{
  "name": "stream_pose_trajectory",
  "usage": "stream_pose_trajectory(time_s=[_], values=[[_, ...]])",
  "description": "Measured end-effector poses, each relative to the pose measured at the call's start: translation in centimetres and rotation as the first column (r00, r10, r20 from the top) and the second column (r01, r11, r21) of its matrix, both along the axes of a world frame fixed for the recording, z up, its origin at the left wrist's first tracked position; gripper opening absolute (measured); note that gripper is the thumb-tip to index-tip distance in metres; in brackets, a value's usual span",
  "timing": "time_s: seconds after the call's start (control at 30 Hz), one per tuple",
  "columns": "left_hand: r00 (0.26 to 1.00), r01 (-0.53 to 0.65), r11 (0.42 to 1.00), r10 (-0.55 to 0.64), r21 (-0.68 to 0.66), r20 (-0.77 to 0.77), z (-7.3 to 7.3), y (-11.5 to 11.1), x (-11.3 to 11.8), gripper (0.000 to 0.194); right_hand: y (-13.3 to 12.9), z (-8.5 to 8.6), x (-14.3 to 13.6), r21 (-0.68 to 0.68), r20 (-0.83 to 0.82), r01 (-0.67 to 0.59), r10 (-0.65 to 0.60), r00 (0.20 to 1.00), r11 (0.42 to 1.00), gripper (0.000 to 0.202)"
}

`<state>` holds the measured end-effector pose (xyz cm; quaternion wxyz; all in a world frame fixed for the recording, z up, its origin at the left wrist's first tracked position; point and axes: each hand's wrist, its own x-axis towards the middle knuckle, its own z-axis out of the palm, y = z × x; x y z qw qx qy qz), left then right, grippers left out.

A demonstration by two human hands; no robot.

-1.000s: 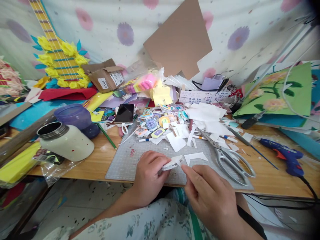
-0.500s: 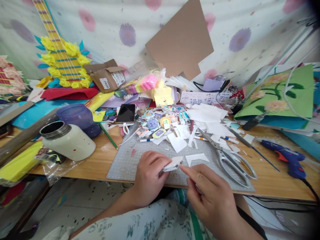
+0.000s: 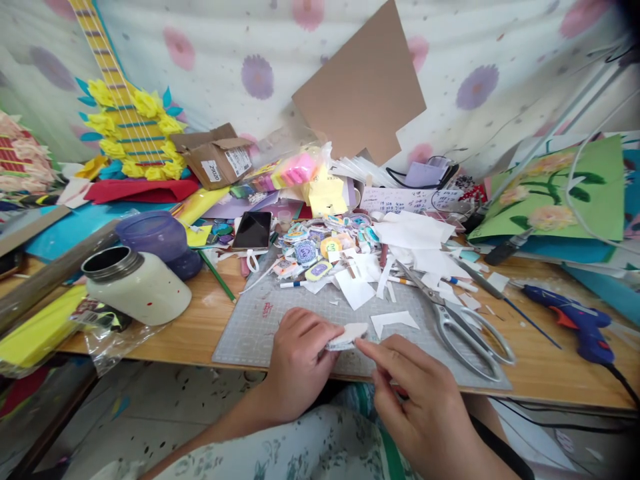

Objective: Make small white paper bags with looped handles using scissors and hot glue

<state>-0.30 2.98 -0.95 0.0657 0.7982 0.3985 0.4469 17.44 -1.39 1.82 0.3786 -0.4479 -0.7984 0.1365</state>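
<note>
scissors [image 3: 441, 303] right of held piece [image 3: 349, 335]

One white piece [image 3: 356, 330] and one mat [image 3: 240, 337]. From the piece, one pair of scissors [image 3: 439, 307] and one glue gun [image 3: 570, 313] at three o'clock, one box [image 3: 215, 167] at eleven. One phone [image 3: 253, 231], one bottle [image 3: 147, 287], one bowl [image 3: 153, 240], one green pencil [image 3: 218, 278]. Badges [image 3: 306, 253]: too heaped to count.

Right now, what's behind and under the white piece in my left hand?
Behind the white piece, the grey cutting mat shows, with a white paper scrap lying on it. The piece's underside is hidden, as is any part of your left hand beneath it.
</note>
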Motion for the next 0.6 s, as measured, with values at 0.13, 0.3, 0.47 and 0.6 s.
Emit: stream_pose_trajectory(time_s=[0.13, 0.3, 0.47, 0.6], values=[[1.000, -0.022, 1.000, 0.022, 0.013, 0.001, -0.2, -0.2, 0.1, 0.014, 0.0, 0.3, -0.1, -0.021, -0.041, -0.011, 0.010, 0.999, 1.000, 0.037], [0.999, -0.040, 0.999, 0.040, 0.010, -0.013, -0.7, -0.5, 0.1, 0.022, 0.0, 0.6, -0.2, -0.030, 0.001, 0.012, -0.012, 1.000, 0.999, 0.035], [1.000, -0.016, 1.000, 0.016, -0.006, 0.008, -0.4, -0.5, 0.4, 0.020, -0.3, 0.7, 0.4, 0.060, 0.014, 0.016, -0.017, 1.000, 0.998, 0.033], [0.997, 0.029, 0.999, -0.026, -0.039, 0.071, 0.2, -0.5, 0.6, 0.009, -0.3, 0.7, 1.7, 0.153, -0.075, 0.018, -0.007, 0.997, 0.988, 0.035]])
